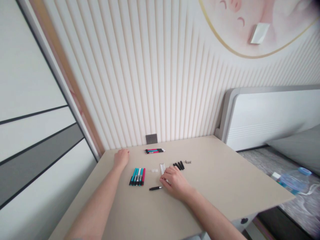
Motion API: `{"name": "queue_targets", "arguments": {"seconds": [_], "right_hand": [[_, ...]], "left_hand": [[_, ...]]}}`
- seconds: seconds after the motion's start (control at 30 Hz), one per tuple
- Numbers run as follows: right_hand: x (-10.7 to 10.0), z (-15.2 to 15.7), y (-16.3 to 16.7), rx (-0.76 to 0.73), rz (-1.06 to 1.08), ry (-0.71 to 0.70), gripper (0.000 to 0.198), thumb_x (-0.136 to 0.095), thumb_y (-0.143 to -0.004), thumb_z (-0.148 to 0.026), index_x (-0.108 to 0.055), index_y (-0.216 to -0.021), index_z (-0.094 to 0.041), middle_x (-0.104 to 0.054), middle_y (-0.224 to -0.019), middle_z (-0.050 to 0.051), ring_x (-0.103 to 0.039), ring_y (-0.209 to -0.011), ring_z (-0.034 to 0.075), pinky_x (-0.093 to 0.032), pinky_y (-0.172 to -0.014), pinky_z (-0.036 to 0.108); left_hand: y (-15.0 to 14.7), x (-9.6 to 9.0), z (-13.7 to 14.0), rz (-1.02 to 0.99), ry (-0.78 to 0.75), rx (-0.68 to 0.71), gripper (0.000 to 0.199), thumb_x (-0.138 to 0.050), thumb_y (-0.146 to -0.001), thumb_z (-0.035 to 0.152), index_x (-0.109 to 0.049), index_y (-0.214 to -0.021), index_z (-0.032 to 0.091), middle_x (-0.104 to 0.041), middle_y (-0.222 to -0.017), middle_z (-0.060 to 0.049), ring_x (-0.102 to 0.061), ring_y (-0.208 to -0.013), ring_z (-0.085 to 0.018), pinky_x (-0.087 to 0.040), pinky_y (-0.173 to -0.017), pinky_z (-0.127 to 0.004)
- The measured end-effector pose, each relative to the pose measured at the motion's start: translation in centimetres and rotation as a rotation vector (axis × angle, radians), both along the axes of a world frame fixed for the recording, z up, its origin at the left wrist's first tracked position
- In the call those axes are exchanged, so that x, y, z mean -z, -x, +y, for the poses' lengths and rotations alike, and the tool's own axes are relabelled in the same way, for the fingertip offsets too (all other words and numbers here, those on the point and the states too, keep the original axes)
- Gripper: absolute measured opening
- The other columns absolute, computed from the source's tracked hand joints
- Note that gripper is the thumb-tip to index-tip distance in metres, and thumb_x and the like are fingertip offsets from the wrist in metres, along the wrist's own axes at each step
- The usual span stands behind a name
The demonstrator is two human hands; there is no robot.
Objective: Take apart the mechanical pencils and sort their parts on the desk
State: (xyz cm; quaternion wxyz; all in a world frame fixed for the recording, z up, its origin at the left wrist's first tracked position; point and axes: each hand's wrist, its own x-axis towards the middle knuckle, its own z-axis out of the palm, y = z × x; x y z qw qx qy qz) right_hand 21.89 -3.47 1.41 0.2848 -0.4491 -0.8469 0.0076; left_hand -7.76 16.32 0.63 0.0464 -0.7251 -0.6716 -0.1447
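Note:
My left hand (121, 158) rests at the table's far left with its fingers curled in; no object shows in it. Over the lower ends of the thin white pen refills (162, 167) is my right hand (173, 180), fingers bent together; what they grip, if anything, is hidden. Just left of its fingertips lies a black pen grip with a metal tip (155, 188). A row of blue, white and red pen barrels (137, 176) lies between the hands. Small clear pieces (154, 170) sit near the refills. Several black grips (179, 165) and small springs or tips (188, 162) lie beyond my right hand.
Several assembled pens (154, 151) lie at the back of the beige table (215, 173), below a dark wall socket (151, 138). A ribbed wall stands behind. To the right are a bed headboard (267, 116) and a plastic bottle (297, 178); a cabinet (37, 133) is on the left.

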Motion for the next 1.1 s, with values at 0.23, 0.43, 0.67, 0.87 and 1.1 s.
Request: {"name": "queue_targets", "arguments": {"seconds": [0.23, 0.43, 0.67, 0.87, 1.1], "right_hand": [[0.2, 0.2, -0.3, 0.013, 0.063, 0.004, 0.019, -0.051, -0.094, -0.026, -0.065, -0.083, -0.021, -0.062, -0.078, 0.003, -0.052, -0.081, 0.017, -0.035, -0.075, 0.031], [0.5, 0.4, -0.1, 0.001, 0.214, 0.019, 0.016, -0.052, -0.093, -0.025, -0.064, -0.104, -0.023, -0.064, -0.09, 0.005, -0.057, -0.087, 0.019, -0.04, -0.081, 0.033], [0.9, 0.1, 0.4, -0.042, 0.315, 0.033, 0.024, -0.06, -0.089, -0.031, -0.061, -0.112, -0.025, -0.063, -0.094, 0.004, -0.058, -0.088, 0.019, -0.046, -0.08, 0.032], [1.3, 0.0, 1.1, -0.084, 0.232, -0.052, 0.017, -0.054, -0.093, -0.03, -0.063, -0.106, -0.025, -0.065, -0.093, 0.005, -0.059, -0.085, 0.019, -0.045, -0.079, 0.033], [2.0, 1.3, -0.7, 0.01, 0.218, -0.055, 0.019, -0.053, -0.091, -0.028, -0.063, -0.106, -0.023, -0.065, -0.09, 0.006, -0.06, -0.084, 0.021, -0.044, -0.079, 0.034]], "left_hand": [[-1.4, -0.5, -1.5, -0.145, 0.015, 0.027, 0.019, -0.049, -0.088, 0.02, -0.067, -0.087, 0.016, -0.071, -0.094, -0.012, -0.064, -0.093, -0.026, -0.047, -0.082, -0.036], [-6.3, -2.7, -9.7, -0.701, -0.014, 0.324, 0.026, -0.055, -0.086, 0.032, -0.065, -0.106, 0.019, -0.071, -0.097, -0.007, -0.065, -0.09, -0.021, -0.049, -0.081, -0.031], [-11.7, -0.6, -18.0, -1.257, 0.224, 0.377, 0.035, -0.064, -0.079, 0.042, -0.065, -0.102, 0.015, -0.07, -0.089, -0.007, -0.065, -0.085, -0.021, -0.05, -0.079, -0.032], [-12.1, 1.1, -18.9, -1.413, 0.212, 0.348, 0.036, -0.07, -0.075, 0.044, -0.065, -0.096, 0.015, -0.07, -0.092, -0.008, -0.065, -0.087, -0.022, -0.051, -0.079, -0.033], [-10.5, 0.4, -18.8, -0.847, -0.066, 0.463, 0.016, -0.057, -0.086, 0.03, -0.065, -0.094, 0.018, -0.068, -0.088, -0.005, -0.062, -0.083, -0.02, -0.047, -0.08, -0.035]]}}
